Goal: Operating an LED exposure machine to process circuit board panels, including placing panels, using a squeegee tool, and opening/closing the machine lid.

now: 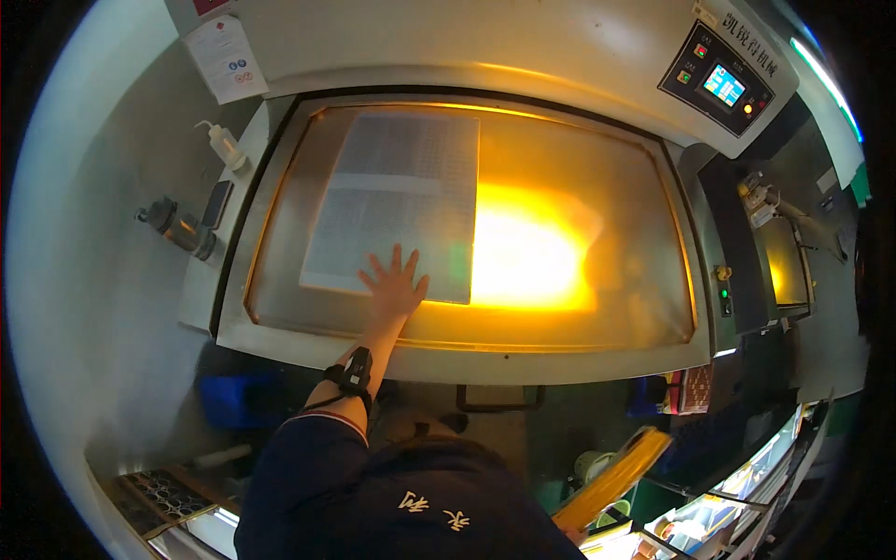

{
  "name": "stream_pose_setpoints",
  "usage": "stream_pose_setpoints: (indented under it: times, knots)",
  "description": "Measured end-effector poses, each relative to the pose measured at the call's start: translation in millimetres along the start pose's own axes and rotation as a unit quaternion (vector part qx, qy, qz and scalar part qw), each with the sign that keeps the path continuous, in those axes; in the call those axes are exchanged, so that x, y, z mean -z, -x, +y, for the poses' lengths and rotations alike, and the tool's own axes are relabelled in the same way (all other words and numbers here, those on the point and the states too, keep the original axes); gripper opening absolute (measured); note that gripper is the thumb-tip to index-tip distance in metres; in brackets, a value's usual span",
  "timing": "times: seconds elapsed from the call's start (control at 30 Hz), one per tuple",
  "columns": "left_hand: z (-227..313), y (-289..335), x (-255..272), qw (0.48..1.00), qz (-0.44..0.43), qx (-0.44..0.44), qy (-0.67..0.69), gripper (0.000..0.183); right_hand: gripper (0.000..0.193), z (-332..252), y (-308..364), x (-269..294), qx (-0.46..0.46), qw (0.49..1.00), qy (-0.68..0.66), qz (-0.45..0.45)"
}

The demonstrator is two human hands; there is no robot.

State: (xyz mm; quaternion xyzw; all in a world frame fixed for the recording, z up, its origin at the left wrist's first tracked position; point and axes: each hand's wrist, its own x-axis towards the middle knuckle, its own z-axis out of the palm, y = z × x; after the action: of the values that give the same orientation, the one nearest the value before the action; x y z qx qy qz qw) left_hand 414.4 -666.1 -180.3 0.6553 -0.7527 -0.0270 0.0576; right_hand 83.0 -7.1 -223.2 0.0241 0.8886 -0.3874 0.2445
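My left hand (397, 291), fingers spread, lies flat over the near edge of a large grey rectangular panel (401, 201) with fine patterning. That panel rests on the left part of a framed, glossy machine bed (625, 215). Only a small part of my right hand (573, 536) shows at the lower edge, right of my body. It grips the lower end of a long amber-yellow sheet (611, 478), seen nearly edge-on and tilted. Most of the right hand's fingers are hidden.
Bright yellow light glares off the bed's middle. A control panel with a screen (724, 86) is at upper right, and a small green-lit switch box (724, 291) at the bed's right. A white squeeze bottle (224, 147), phone (217, 204) and dark drinking bottle (179, 228) stand along the left ledge.
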Motion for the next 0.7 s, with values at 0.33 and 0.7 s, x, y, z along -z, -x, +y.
stream_pose_setpoints:
  times: [0.33, 0.7]
  knots:
    - [-5, 29, 43, 0.839, -0.170, -0.199, 0.477, 0.091, 0.047, -381, 12, -69, 0.493, 0.786, 0.322, -0.187]
    - [-160, 99, 106, 0.924, -0.285, -0.205, -0.151, 0.086, 0.059, -400, 108, -360, 0.737, 0.476, 0.353, -0.325]
